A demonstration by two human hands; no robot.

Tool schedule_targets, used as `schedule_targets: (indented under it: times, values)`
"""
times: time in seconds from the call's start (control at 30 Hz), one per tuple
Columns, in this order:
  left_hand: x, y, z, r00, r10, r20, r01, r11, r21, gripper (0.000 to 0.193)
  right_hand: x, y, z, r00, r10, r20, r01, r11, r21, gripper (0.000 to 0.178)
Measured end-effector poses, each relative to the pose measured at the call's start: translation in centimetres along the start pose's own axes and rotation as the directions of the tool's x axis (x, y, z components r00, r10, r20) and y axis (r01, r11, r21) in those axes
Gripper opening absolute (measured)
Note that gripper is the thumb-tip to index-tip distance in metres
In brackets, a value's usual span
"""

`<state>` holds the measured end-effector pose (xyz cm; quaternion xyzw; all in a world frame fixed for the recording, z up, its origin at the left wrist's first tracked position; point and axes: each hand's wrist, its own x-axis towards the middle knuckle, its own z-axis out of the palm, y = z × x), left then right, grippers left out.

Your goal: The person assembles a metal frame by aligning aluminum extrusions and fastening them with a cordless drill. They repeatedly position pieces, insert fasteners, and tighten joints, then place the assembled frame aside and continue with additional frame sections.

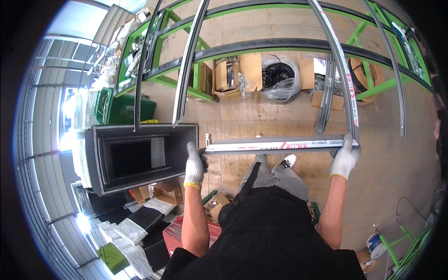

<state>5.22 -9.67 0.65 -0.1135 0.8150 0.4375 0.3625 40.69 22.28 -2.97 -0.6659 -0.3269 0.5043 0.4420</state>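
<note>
A grey metal profile (275, 145) with printed white protective film lies crosswise in front of my body. My left hand (194, 164), in a white knit glove with dark fingertips and a yellow cuff, is closed at its left end. A small light metal tab (207, 139) stands up there. My right hand (344, 157), gloved alike, grips the right end, thumb on top and fingers underneath. At that corner the crosswise profile meets a long film-covered profile (344, 70) running away from me across the rack. Whether the two are fastened is hidden.
A green steel rack (280, 45) with black padded rails spans the far side, with more long profiles (190, 65) across it. A dark rectangular frame stack (100, 184) stands left. Boxes and a bagged black coil (278, 76) sit under the rack. A red box (172, 236) is near my left elbow.
</note>
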Motion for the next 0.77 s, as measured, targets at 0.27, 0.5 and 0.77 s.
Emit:
schedule_targets:
  times: [0.27,0.5,0.77]
  values:
    - [1.5,-0.2,1.7,0.947,0.100,0.305,-0.041,0.980,-0.192,0.082,0.2,-1.0,1.1,1.000,0.014,-0.001,-0.014,0.999,0.028,0.041]
    - [6.1,1.8,-0.4,0.801,0.169,0.575,-0.119,0.985,-0.125,0.088,-8.0,1.5,5.1,0.950,0.173,0.259,-0.273,0.861,0.429,0.048]
    - [7.1,3.2,-1.1,0.727,-0.001,0.686,0.011,1.000,-0.010,0.079,-25.4,6.5,19.7,0.735,0.328,0.593,-0.563,0.783,0.264,0.058]
